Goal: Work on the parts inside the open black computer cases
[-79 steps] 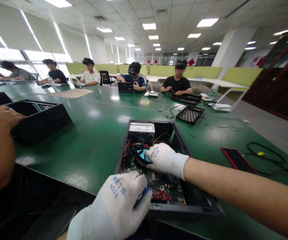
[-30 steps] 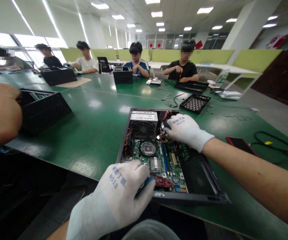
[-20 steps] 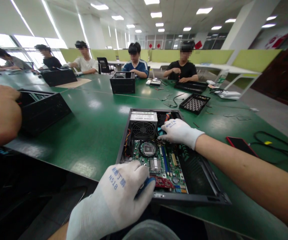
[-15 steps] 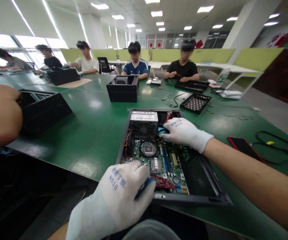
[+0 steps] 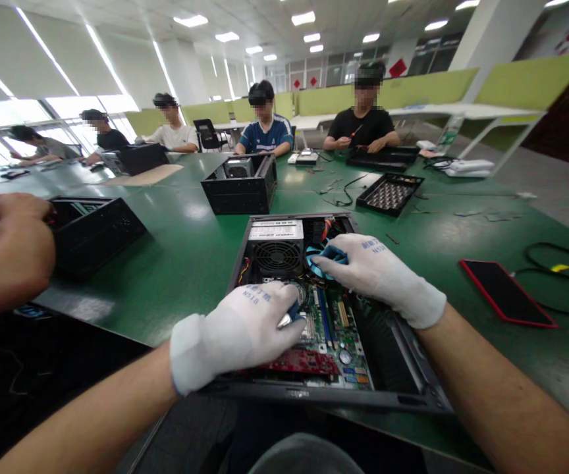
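The left hand is now shifted from the near edge of the computer case over the motherboard, both hands thus being engaged inside, while the CPU cooler beside the power supply is touched by the right hand, neither grip being discernible.

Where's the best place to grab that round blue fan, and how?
The blue fan is probably best held by its round rim, from above and the right: the case is open on top, while the power supply sits close on its left. The right hand is at that side.
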`<act>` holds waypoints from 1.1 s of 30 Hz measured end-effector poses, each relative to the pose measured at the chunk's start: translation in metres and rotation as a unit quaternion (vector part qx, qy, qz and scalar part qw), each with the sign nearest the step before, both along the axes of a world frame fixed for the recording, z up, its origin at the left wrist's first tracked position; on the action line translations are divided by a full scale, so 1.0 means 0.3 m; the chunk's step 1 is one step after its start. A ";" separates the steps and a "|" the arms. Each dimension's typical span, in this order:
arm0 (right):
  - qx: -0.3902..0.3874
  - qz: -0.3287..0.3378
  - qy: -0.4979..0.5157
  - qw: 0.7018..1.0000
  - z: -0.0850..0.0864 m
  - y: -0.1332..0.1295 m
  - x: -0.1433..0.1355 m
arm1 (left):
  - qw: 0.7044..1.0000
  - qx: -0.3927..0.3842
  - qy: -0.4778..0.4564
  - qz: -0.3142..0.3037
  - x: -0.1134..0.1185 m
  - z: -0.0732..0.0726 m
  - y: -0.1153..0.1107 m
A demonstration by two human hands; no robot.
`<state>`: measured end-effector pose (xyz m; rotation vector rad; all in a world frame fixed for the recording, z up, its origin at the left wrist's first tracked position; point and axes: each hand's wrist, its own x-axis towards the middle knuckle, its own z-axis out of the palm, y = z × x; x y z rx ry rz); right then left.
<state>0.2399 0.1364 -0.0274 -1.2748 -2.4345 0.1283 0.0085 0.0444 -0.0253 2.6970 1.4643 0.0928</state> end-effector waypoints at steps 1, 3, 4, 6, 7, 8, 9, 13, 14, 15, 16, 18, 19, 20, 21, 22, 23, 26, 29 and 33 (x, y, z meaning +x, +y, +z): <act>0.000 0.001 0.002 1.000 0.000 -0.001 0.002 | 1.000 -0.010 0.024 -0.003 0.013 -0.009 0.050; -0.003 0.003 -0.001 1.000 -0.003 -0.003 0.007 | 0.996 -0.041 0.085 -0.003 0.042 -0.032 0.150; -0.005 0.001 -0.002 1.000 -0.006 -0.003 0.009 | 0.991 -0.065 0.118 -0.002 0.057 -0.045 0.196; -0.001 -0.003 -0.006 1.000 -0.015 -0.003 0.013 | 0.980 -0.108 0.169 -0.008 0.090 -0.075 0.275; 0.006 -0.003 -0.009 1.000 -0.020 -0.003 0.014 | 0.974 -0.125 0.187 -0.012 0.105 -0.092 0.307; 0.013 0.000 -0.013 1.000 -0.024 -0.002 0.014 | 0.971 -0.136 0.199 -0.016 0.120 -0.110 0.333; 0.020 0.002 -0.016 1.000 -0.027 -0.001 0.015 | 0.968 -0.143 0.207 -0.018 0.132 -0.130 0.354; 0.018 0.010 -0.014 1.000 -0.032 0.001 0.018 | 0.964 -0.154 0.215 -0.034 0.154 -0.202 0.396; 0.017 0.012 -0.014 1.000 -0.032 0.001 0.019 | 0.965 -0.153 0.211 -0.038 0.153 -0.215 0.399; 0.020 0.014 -0.014 1.000 -0.032 0.000 0.020 | 0.966 -0.149 0.207 -0.040 0.150 -0.224 0.401; 0.025 0.018 -0.015 0.999 -0.032 0.000 0.021 | 0.967 -0.145 0.203 -0.040 0.146 -0.230 0.402; 0.034 0.024 -0.015 0.999 -0.034 -0.001 0.024 | 0.970 -0.136 0.198 -0.036 0.139 -0.231 0.404; 0.034 0.026 -0.014 0.999 -0.035 -0.002 0.024 | 0.971 -0.131 0.196 -0.034 0.137 -0.228 0.406; 0.032 0.026 -0.013 0.999 -0.036 -0.002 0.025 | 0.972 -0.128 0.195 -0.031 0.136 -0.224 0.407; 0.030 0.024 -0.012 0.999 -0.038 -0.002 0.026 | 0.972 -0.125 0.196 -0.029 0.135 -0.219 0.410; 0.029 0.021 -0.010 0.999 -0.040 -0.002 0.026 | 0.972 -0.123 0.198 -0.026 0.135 -0.214 0.412; 0.028 0.019 -0.010 0.999 -0.041 -0.003 0.026 | 0.971 -0.124 0.202 -0.023 0.135 -0.210 0.415; 0.036 0.016 -0.010 0.999 -0.047 -0.003 0.026 | 0.968 -0.130 0.213 -0.017 0.135 -0.205 0.424; 0.040 0.014 -0.012 0.999 -0.048 -0.003 0.024 | 0.967 -0.134 0.215 -0.017 0.134 -0.207 0.430; 0.036 0.006 -0.021 0.999 -0.041 -0.003 0.021 | 0.971 -0.128 0.198 -0.024 0.135 -0.210 0.428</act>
